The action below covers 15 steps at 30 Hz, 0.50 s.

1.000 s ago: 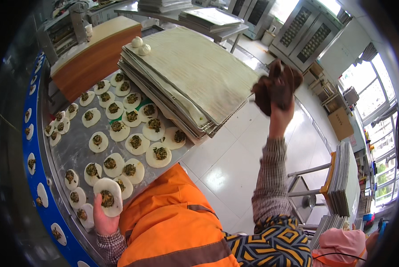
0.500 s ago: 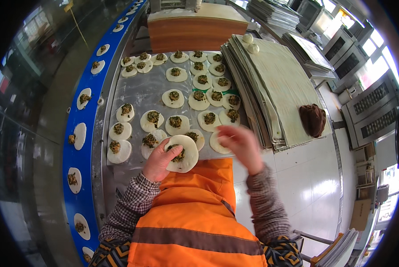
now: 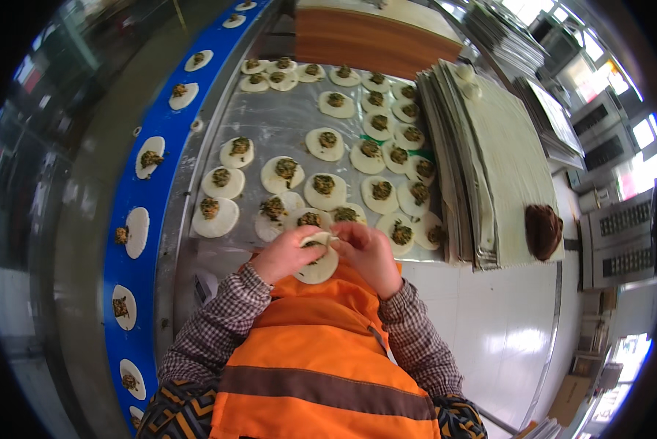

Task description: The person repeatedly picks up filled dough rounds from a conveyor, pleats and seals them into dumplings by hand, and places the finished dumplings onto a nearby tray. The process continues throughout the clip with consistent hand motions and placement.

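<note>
At six o'clock, our left fingers [image 3: 308, 254] and right fingers [image 3: 352, 233] pinch a round white dough disc [image 3: 318, 274], edge partly gathered; green-filled flat white discs [image 3: 324, 145] at twelve (all unfolded) remain.

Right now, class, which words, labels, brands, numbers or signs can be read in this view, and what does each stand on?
None can be read.
Cardboard box, lower right: any marks are too small and blurred to read.
Held dough round, blue belt and orange apron: no lettering shows.
</note>
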Available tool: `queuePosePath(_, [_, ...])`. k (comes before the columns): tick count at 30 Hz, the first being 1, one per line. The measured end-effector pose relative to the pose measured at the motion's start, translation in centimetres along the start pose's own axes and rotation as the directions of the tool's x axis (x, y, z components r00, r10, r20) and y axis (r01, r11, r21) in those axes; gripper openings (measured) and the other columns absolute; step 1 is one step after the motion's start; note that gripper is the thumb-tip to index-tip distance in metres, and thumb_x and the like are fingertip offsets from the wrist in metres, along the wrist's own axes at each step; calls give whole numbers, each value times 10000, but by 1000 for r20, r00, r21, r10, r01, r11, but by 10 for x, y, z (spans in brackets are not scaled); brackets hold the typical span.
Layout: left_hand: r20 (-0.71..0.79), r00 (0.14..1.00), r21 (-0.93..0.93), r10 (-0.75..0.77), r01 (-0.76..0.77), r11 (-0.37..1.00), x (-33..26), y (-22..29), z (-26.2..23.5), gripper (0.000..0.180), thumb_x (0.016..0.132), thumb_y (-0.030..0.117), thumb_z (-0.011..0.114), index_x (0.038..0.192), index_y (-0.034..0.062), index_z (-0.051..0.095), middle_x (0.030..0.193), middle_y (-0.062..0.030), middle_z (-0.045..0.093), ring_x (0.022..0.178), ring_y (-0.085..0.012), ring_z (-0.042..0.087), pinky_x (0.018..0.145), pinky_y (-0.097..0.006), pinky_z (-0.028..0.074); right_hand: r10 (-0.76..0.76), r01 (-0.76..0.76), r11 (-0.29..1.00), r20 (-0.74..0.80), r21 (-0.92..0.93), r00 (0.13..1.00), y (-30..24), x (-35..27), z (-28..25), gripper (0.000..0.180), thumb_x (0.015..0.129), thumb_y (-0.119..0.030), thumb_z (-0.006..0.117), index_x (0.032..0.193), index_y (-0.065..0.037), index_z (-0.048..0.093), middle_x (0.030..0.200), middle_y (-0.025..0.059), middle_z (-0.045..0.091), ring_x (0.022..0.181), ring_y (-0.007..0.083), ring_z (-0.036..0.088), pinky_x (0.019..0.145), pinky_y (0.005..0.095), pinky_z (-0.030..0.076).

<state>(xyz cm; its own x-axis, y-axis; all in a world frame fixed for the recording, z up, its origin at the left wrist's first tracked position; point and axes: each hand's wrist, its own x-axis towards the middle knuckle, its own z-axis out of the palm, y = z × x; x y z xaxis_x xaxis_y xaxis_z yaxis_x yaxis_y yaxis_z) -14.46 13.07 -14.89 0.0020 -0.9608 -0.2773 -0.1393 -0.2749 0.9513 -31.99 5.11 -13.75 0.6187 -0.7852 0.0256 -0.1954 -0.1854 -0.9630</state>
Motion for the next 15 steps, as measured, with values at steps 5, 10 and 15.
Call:
queuePosePath(5, [95,992,112,-77,67,991,3,-2,-7,371,898,203,628,1211,6,592,1040,-118,673,964,-180,632,827,-308,500,-260,275,903,92,-330,961,0,0,1,177,827,-50,693,983,8,631,791,122,631,617,207,591,574,308,480])
queuePosePath(10, [218,975,207,-31,-15,978,7,-10,-22,376,906,171,606,1232,-9,563,1096,-108,653,1014,-164,621,858,-285,500,-163,221,922,199,-317,966,-3,8,4,140,822,-45,705,892,20,602,777,93,618,628,164,574,579,284,473])
queuePosePath(15, [212,976,-644,-59,185,743,3,-21,-35,406,917,147,610,1276,-14,510,1159,-68,604,1027,-147,609,892,-290,516,-2,19,987,103,-157,995,-1,17,7,109,845,-41,689,873,25,606,766,63,627,638,113,585,577,267,484])
